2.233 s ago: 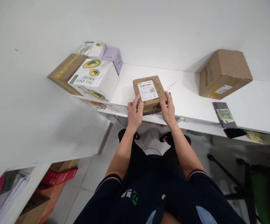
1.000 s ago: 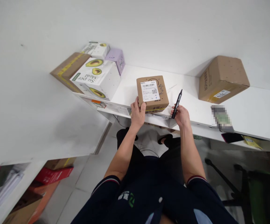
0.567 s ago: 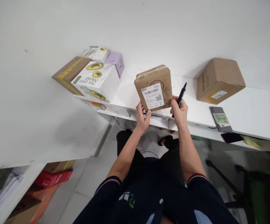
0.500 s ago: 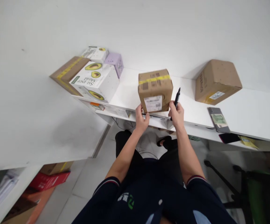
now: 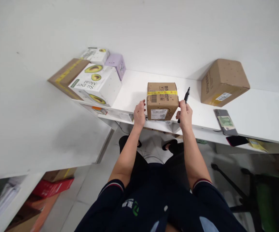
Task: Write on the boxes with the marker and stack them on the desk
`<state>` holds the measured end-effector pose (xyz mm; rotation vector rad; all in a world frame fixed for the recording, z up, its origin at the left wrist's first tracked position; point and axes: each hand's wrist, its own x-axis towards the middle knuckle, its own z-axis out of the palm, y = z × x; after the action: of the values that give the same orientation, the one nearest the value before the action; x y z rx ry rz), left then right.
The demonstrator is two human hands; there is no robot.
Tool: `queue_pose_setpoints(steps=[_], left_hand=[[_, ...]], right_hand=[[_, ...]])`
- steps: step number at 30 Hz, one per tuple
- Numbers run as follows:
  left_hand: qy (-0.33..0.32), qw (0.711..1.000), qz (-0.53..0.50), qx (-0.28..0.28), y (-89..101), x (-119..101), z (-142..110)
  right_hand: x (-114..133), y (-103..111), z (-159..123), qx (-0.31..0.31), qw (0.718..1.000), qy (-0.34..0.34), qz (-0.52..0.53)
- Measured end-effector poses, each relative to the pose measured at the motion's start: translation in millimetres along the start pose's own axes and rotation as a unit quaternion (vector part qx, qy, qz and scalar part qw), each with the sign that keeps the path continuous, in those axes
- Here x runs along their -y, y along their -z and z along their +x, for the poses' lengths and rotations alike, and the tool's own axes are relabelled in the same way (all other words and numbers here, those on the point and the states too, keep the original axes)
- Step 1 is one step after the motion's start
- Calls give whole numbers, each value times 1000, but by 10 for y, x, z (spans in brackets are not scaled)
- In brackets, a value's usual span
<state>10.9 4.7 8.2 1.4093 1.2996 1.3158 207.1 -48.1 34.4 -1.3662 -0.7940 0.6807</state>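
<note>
A small brown cardboard box (image 5: pixel 162 98) with a yellow tape band stands on the white table (image 5: pixel 139 87), its white label facing me on the near side. My left hand (image 5: pixel 139 113) rests against the box's left side, fingers curled on its edge. My right hand (image 5: pixel 185 114) presses the box's right side while gripping a black marker (image 5: pixel 186 96) that points up and away.
A white avocado-print box (image 5: pixel 96 83), a purple box (image 5: pixel 116 62) and a taped brown box (image 5: pixel 64 75) sit at the table's left end. A larger brown carton (image 5: pixel 222 80) stands at the right, with a phone (image 5: pixel 225 121) near the front edge. Shelves with red boxes lie lower left.
My right hand picked up the marker. Both hands then tipped the box over, so the label that faced up now faces me and the taped side is on top.
</note>
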Motion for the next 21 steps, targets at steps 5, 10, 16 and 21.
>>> queue_pose_setpoints(steps=[5,10,16,21], left_hand=[[-77,996,-11,32,21,-118,-66],[-93,993,-50,56,20,213,-342],[-55,997,10,62,-37,488,-581],[-73,995,8,74,-69,373,-574]], right_hand=[[85,40,-66,34,999,10,-5],[-176,159,-153,62,997,-18,29],[-641,180,-263,-4,990,-97,98],[-677,165,-244,21,994,-87,68]])
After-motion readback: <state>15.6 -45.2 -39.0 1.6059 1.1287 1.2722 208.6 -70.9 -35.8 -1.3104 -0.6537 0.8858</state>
